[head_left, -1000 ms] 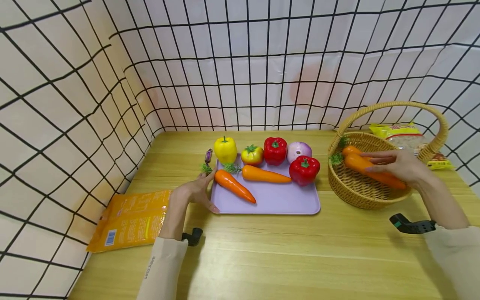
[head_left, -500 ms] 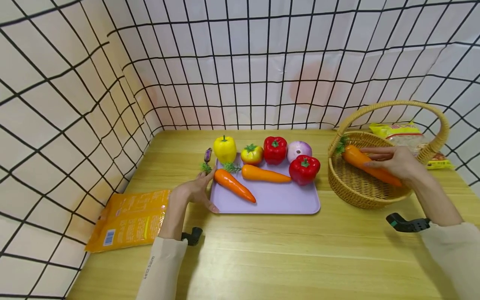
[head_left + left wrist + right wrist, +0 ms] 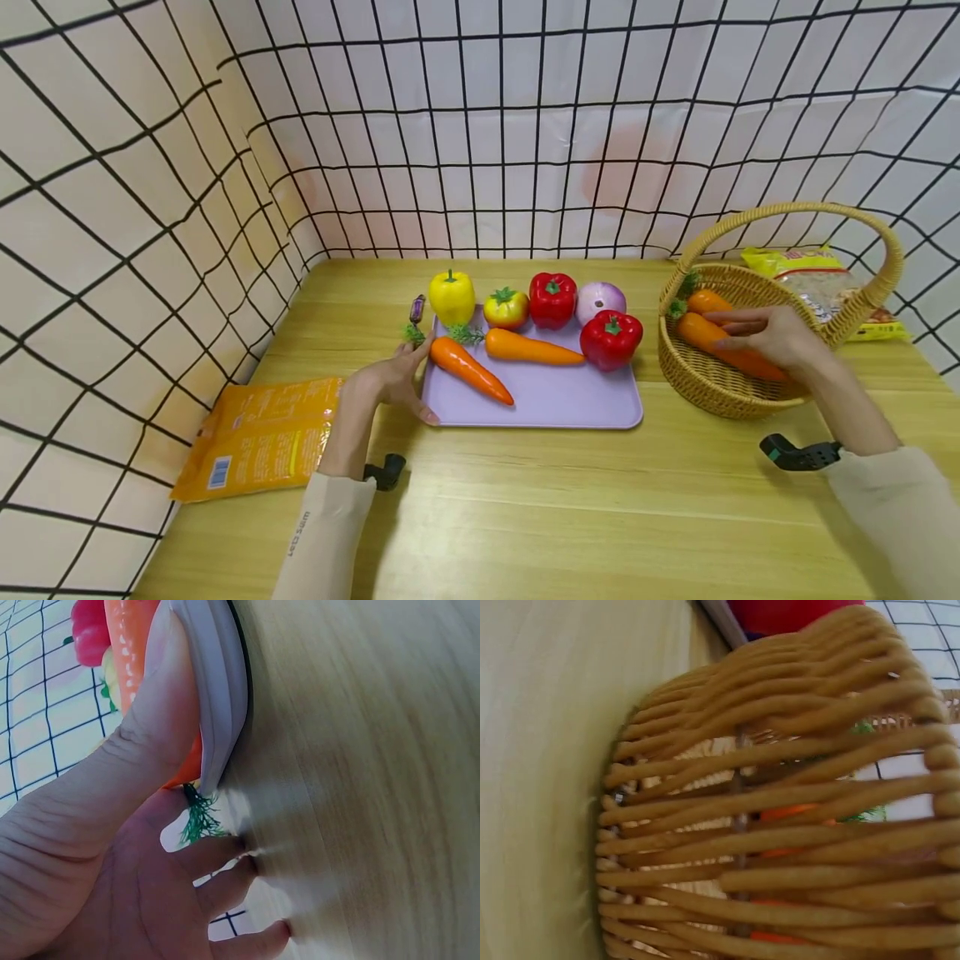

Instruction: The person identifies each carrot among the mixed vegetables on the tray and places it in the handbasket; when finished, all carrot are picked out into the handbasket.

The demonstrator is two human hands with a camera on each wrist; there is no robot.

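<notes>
In the head view, my left hand (image 3: 393, 383) rests at the left end of the lilac tray (image 3: 555, 408). Its thumb lies along the tray's rim in the left wrist view, and the other fingers spread, tips at the table. An orange carrot (image 3: 472, 372) with green leaves lies beside that hand, its top over the rim. Inside the wicker basket (image 3: 701, 392), my right hand (image 3: 776, 337) grips a carrot (image 3: 705, 335) from above. A second carrot (image 3: 708, 301) lies behind it. Basket weave hides the right hand in the right wrist view.
Another carrot (image 3: 532, 347), a red bell pepper (image 3: 611, 340), a second red pepper (image 3: 552, 300), a yellow pepper (image 3: 452, 298), a tomato (image 3: 506, 309) and an onion (image 3: 602, 300) stand on or by the tray. An orange packet (image 3: 262, 437) lies left; a yellow bag (image 3: 825, 283) sits behind the basket.
My right hand has shifted slightly left inside the basket, and the carrot in it has moved left and toward me, showing the second carrot again. The left hand stays put.
</notes>
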